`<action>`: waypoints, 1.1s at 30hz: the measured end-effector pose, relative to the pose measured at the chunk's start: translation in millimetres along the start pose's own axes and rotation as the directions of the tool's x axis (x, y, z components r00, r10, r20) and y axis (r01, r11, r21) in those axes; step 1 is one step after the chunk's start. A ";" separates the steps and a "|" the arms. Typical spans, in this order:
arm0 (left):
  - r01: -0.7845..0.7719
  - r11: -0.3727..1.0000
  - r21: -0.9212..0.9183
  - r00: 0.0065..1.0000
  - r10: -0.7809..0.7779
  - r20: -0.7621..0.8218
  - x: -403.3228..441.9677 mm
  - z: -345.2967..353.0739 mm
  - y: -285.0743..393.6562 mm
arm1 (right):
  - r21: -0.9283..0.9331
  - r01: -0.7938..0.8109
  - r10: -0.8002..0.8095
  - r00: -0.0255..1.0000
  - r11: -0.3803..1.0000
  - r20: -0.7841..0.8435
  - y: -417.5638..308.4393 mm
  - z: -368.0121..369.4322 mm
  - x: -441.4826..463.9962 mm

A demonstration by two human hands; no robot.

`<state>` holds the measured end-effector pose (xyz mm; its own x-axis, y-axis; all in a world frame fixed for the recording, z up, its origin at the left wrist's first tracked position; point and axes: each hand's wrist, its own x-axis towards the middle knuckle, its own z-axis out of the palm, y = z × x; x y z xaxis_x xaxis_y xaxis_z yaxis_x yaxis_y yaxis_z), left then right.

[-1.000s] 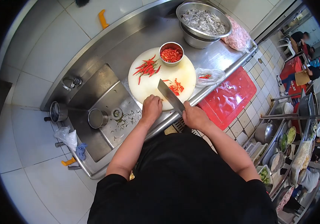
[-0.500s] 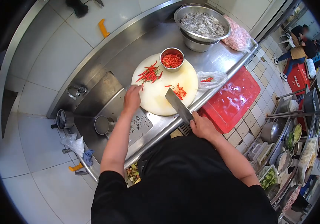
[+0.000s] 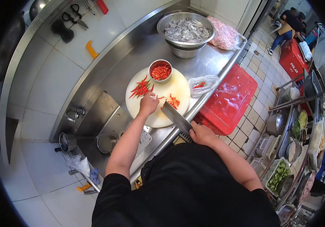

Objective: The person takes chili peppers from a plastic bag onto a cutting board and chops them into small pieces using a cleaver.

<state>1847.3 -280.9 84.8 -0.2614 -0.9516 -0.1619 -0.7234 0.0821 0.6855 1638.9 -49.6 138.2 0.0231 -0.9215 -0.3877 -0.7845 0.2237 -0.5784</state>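
My left hand [image 3: 148, 104] is over the left part of the round white cutting board [image 3: 147, 119], its fingers pinched at the end of a red chili [image 3: 162, 98]. Just beyond it lies a heap of whole red chilies [image 3: 141, 89]. In my right hand [image 3: 203, 134], gripped by the handle, is a cleaver [image 3: 175, 116]; its blade slants over the board's near right part. Chopped chili [image 3: 174, 101] lies beside the blade tip. A steel cup [image 3: 160, 80] filled with chopped chili stands at the board's far edge.
A colander [image 3: 210, 34] of pale seafood rests on a metal bowl beside a bag of pink meat [image 3: 225, 34]. A plastic bag [image 3: 205, 87] lies right of the board. A red lid [image 3: 230, 100] is beyond the counter edge; the sink [image 3: 96, 117] is left. Another person [image 3: 293, 22] stands far off.
My left hand has moved right and inward over the board, from its left edge to the chili near the chopped pieces. The cleaver stays by the chopped chili. The camera view has shifted.
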 end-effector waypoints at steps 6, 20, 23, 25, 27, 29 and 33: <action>-0.013 1.000 -0.004 0.985 0.013 0.170 26.6 28.2 5.2 | 0.011 0.006 -0.006 1.000 1.000 -0.011 -0.7 -2.8 -0.5; -0.306 0.905 0.297 0.949 0.266 0.168 -10.4 -46.7 -38.8 | 0.020 0.064 -0.064 0.998 0.998 -0.007 -7.0 -14.7 18.5; -0.298 0.919 0.259 0.952 0.266 0.149 -30.2 -44.0 -38.8 | 0.002 0.040 -0.040 0.999 0.999 -0.019 -10.7 -22.9 28.7; -0.298 0.925 0.235 0.953 0.274 0.130 -40.6 -34.4 -30.9 | -0.020 0.022 -0.023 0.999 1.000 -0.027 -10.2 -28.4 35.1; -0.318 0.932 0.174 0.943 0.293 0.157 -49.6 -21.4 -19.5 | -0.040 -0.015 0.012 0.997 0.999 -0.076 -5.9 -32.2 40.9; -0.337 0.934 0.120 0.936 0.319 0.150 -54.7 -6.2 -9.5 | -0.041 -0.039 0.036 0.998 0.998 -0.061 -6.6 -39.2 44.2; -0.372 0.928 0.018 0.905 0.358 0.232 -62.1 6.2 7.7 | -0.071 -0.030 0.025 0.997 0.997 -0.070 -9.4 -43.0 43.1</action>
<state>1854.0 -219.3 95.6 -0.6434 -0.7627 -0.0658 -0.5857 0.4351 0.6838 1620.6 -105.0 157.8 -0.0398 -0.9354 -0.3512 -0.8266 0.2283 -0.5144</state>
